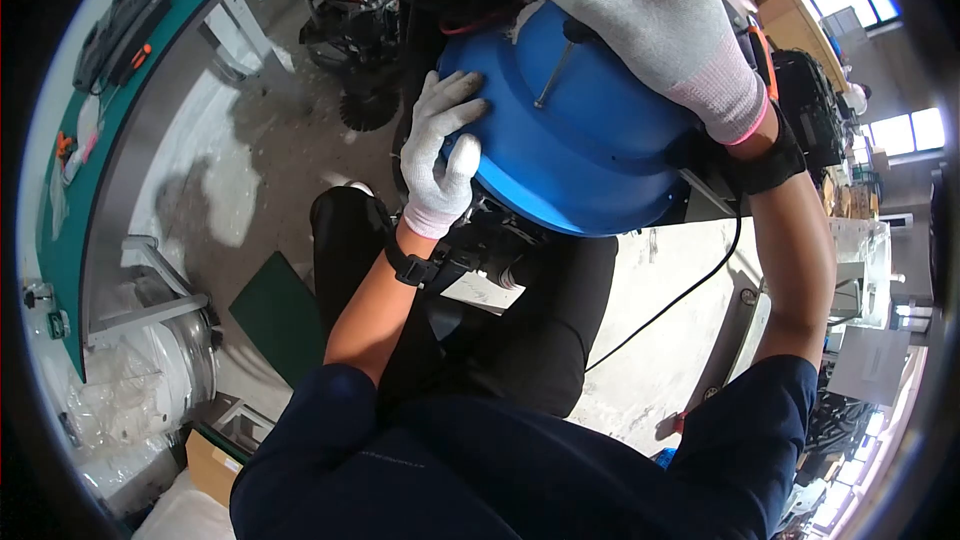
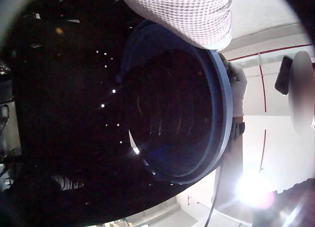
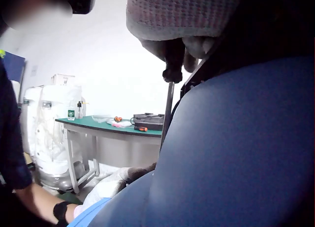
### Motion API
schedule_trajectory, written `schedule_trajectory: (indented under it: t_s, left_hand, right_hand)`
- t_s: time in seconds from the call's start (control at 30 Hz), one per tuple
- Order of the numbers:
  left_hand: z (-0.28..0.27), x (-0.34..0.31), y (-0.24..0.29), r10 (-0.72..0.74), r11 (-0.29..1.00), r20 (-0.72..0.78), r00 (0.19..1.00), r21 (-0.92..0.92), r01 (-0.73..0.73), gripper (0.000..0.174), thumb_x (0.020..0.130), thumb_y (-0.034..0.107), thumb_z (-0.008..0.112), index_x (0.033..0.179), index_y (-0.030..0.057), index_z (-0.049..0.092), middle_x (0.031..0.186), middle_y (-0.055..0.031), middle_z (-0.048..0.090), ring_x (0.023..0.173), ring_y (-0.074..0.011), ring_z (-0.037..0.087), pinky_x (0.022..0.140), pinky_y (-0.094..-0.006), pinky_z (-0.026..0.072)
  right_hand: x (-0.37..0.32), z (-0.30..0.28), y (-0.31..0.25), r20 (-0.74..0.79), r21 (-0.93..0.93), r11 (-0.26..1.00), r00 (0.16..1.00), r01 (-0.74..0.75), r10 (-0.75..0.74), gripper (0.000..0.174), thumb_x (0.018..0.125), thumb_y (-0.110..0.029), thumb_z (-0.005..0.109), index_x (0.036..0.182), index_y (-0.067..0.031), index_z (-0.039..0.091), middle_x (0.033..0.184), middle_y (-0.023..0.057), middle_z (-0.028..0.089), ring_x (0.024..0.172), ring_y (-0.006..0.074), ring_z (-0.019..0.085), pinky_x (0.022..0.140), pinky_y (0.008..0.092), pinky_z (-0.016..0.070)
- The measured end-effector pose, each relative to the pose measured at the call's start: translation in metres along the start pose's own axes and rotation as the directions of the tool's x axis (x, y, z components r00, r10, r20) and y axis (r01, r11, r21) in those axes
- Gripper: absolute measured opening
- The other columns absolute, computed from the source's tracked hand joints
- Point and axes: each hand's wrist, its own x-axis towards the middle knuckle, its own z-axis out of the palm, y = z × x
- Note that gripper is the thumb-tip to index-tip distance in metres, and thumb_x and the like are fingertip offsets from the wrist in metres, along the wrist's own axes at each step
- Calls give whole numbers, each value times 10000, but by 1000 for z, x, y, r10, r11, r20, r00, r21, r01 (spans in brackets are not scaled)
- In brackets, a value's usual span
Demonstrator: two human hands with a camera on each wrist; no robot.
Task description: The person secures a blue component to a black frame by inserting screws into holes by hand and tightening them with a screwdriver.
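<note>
With the right hand point(image 1: 668, 35), we grip the screwdriver point(image 1: 556, 70), its tip at the blue cover point(image 1: 600, 135) below that hand, while the left hand point(image 1: 437, 145) rests, fingers relaxed, against the rim; work appears under way, the remainder indeterminable.
</note>
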Motion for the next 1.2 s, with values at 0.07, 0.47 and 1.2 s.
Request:
schedule_trajectory:
  t_s: [0.07, 0.47, 1.2]
  left_hand:
    - [0, 0, 0, 2, 1000, 4, 1000, -2, -2, 283, 944, 225, 576, 1096, 13, 686, 1274, -179, 664, 1258, -365, 577, 1177, -582, 304]
    - [0, -1, 0, 12, 1000, 19, 1000, 7, -12, 313, 958, 238, 541, 1123, 8, 674, 1293, -191, 647, 1276, -356, 565, 1179, -596, 295]
    - [2, -4, 0, -32, 999, 25, 999, 38, 31, 344, 946, 240, 516, 1116, -25, 654, 1307, -219, 633, 1278, -386, 554, 1178, -597, 289]
  right_hand:
    - [-2, 4, 0, -40, 5, 1000, 999, -13, 14, 258, 804, -140, 676, 992, 34, 705, 915, 163, 692, 857, 244, 682, 802, 321, 529]
    - [-1, 5, 21, -49, 167, 986, 998, -22, 30, 432, 774, -108, 656, 1185, 24, 646, 929, 135, 680, 796, 175, 627, 744, 291, 510]
    - [-5, 18, 35, -86, -2, 999, 996, 35, -35, 428, 961, -444, 598, 1023, -49, 751, 822, 174, 719, 772, 310, 717, 759, 386, 573]
